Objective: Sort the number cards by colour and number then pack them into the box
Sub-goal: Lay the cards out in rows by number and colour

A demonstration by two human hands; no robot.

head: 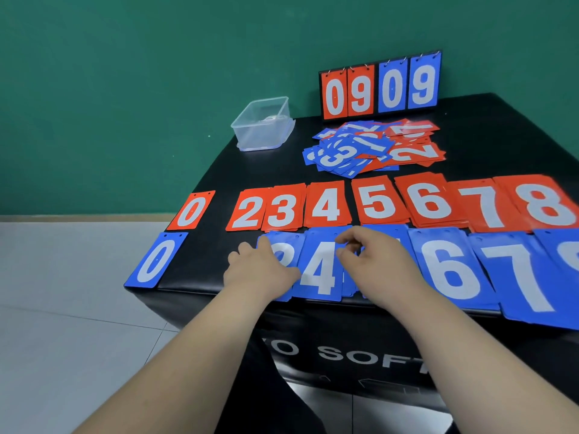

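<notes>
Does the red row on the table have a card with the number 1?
No, only bare black table shows between the red 0 card and the red 2 card.

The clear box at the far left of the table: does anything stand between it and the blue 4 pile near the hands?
Nothing upright does. Only the red 2 pile and the red 3 pile lie flat on the table between the blue 4 pile and the clear box. The top of the box looks open.
</notes>
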